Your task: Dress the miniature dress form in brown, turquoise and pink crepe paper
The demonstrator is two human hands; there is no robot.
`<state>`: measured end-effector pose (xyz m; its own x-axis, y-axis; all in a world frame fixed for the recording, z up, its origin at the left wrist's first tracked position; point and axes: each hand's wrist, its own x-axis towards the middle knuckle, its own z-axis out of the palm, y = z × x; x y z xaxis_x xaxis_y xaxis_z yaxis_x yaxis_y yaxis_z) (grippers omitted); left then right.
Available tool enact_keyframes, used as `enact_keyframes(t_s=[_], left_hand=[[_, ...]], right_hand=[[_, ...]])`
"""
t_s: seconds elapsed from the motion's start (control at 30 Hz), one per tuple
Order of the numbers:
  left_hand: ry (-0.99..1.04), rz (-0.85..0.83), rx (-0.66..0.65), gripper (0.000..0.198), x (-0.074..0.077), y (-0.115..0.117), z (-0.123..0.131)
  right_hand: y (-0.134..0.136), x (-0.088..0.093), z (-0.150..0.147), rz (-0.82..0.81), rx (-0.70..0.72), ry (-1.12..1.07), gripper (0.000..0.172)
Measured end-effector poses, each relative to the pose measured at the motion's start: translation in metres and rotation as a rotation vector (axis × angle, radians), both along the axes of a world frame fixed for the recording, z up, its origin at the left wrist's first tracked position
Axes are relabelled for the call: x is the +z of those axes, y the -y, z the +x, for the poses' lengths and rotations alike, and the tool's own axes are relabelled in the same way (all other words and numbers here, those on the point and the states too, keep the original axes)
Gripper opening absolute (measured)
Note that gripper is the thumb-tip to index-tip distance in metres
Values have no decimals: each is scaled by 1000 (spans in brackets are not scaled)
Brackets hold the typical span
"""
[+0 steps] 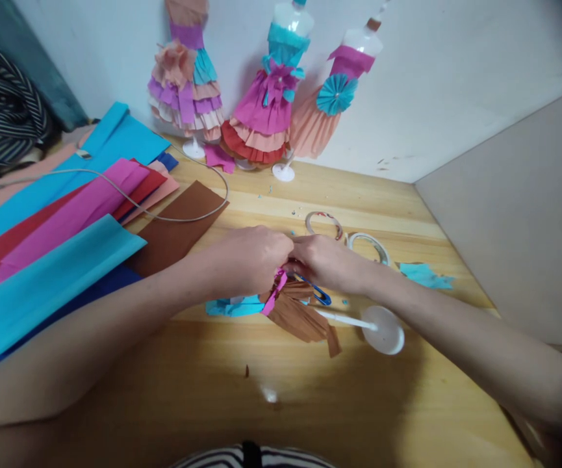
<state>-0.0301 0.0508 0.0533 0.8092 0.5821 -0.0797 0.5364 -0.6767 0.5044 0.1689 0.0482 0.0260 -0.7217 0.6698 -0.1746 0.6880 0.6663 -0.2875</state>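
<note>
Both my hands meet over the middle of the wooden table (pixel 242 403). My left hand (pixel 249 259) is closed, fingers pinched on a magenta paper strip (pixel 275 292). My right hand (pixel 327 261) is closed too, pressed against the same spot. Under them lies a paper doll on its side: a brown pleated crepe skirt (pixel 300 315), a blue paper top (pixel 234 305), and a white stick with a round white base (pixel 384 329). Blue-handled scissors (pixel 320 296) lie just beneath my right hand.
Sheets of blue, magenta, red and brown crepe paper (pixel 61 240) cover the left side, with a grey cable (pixel 164 214) looped over them. Three finished paper-dress dolls (pixel 266 97) stand against the back wall. Two tape rolls (pixel 353 237) and a blue paper scrap (pixel 424 276) lie to the right.
</note>
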Motion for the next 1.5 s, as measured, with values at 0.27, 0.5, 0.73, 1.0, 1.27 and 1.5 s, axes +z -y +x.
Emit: enact_keyframes(t_s=[0.27,0.5,0.73,1.0,1.27,1.5], left_hand=[[-20,-96,-53,18,9,1,5],[56,-242,-141,15,2,-12,1],[33,-321,-154,18,9,-18,0],[66,-350,-223,14,4,-25,-3],[78,-428,-267,15,9,-26,-3],[104,-407,-268,10,3,-26,-1]], right_hand=[[-12,-17,-5,0,25,-44,17],[-6,0,-5,-2,-95,-189,16],[51,31,2,-7,-296,-276,10],[88,15,-9,196,-236,-157,17],[85,6,-11,283,-234,-27,25],[80,3,-18,327,-208,-72,28]])
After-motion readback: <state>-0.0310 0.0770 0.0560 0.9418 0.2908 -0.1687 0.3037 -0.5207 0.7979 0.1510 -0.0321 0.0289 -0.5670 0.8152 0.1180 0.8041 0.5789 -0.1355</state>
